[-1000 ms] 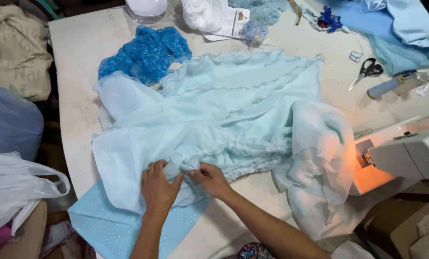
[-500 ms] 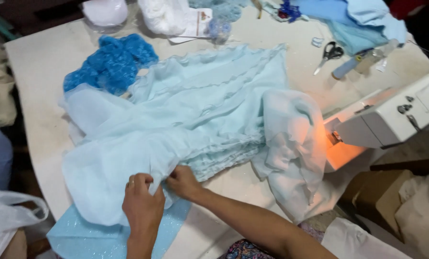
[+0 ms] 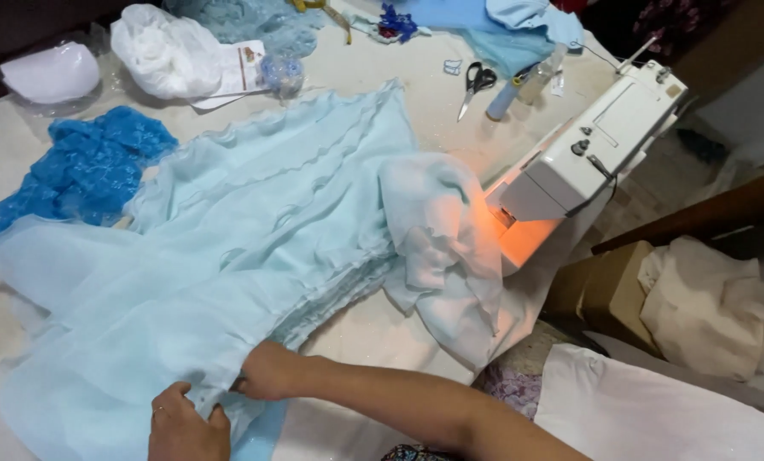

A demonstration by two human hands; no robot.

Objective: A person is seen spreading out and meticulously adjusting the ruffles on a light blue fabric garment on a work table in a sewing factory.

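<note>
Pale blue garment [image 3: 254, 248] lies spread across the white table [image 3: 373, 329], its far end bunched against the lit sewing machine [image 3: 587, 158]. Left hand [image 3: 186, 427] and right hand [image 3: 267, 371] sit side by side at the near hem, both pinching the fabric edge. Scissors [image 3: 476, 85] and bright blue lace [image 3: 83, 166] lie well apart from the hands.

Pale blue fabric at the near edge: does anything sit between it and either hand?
Nothing visible does. The left hand and right hand both rest directly on the pale blue fabric at its near hem; whether their fingers pinch it is hidden.
</note>
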